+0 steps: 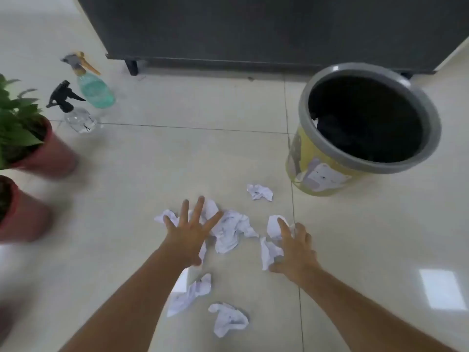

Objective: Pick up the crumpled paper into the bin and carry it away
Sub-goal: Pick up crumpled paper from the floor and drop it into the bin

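Several crumpled white paper pieces lie on the pale tiled floor: a large one [232, 231] in the middle, one [259, 192] nearer the bin, two by my right hand [269, 251], and two close to me [189, 294]. My left hand [191, 228] is spread flat over the papers at the left of the pile, fingers apart. My right hand [295, 248] curls open over the right papers, its fingertips touching them. The bin [327, 174], yellow with a grey rim and black liner, stands at the upper right.
Two red plant pots [54, 154] with green leaves stand at the left edge. A green spray bottle [95, 88] and a clear one [80, 118] stand behind them. A dark cabinet [253, 29] on short legs runs along the back.
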Demonstrator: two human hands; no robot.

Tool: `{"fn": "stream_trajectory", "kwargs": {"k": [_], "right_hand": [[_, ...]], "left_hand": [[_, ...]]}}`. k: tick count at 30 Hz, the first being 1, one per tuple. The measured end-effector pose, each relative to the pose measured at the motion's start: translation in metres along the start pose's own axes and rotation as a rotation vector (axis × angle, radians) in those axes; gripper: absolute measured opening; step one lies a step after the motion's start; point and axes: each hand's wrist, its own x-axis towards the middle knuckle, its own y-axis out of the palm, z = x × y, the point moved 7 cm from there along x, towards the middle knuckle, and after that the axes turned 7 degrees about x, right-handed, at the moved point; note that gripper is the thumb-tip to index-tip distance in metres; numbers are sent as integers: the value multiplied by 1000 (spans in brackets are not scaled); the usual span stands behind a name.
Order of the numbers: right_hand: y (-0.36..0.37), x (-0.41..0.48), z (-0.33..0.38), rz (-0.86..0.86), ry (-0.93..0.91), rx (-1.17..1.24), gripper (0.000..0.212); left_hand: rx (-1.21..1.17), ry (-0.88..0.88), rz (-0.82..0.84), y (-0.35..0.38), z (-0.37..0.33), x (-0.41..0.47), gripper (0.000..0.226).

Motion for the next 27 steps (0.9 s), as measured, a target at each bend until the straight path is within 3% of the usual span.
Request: {"fn": "stream_trajectory", "kwargs": {"k": [3,6,8,11,13,15,22,25,27], "right_hand": [[11,6,5,35,-39,-32,123],[19,17,9,21,-77,-83,122],[25,24,10,6,-100,-116,110],[35,28,13,-4,-131,-121,71],[41,27,12,7,-138,-65,42],[45,25,8,29,-120,4,28],[12,21,7,-30,-116,201,15],[-38,23,51,-133,-244,317,12],[-89,20,90,-219,-373,396,14]], "left_hand": [[19,23,14,3,-5,19,132],[-12,62,13,16,-18,24,113],[-24,92,-9,24,-25,22,86],[-140,97,-14,29,-28,21,60],[-271,85,44,36,-28,21,59],[-425,49,81,42,-29,20,59],[-996,-241,-1,37,9,2,37],[-1250,-363,-143,1,45,-10,39],[-1379,-340,-232,-48,61,-10,39]]}}
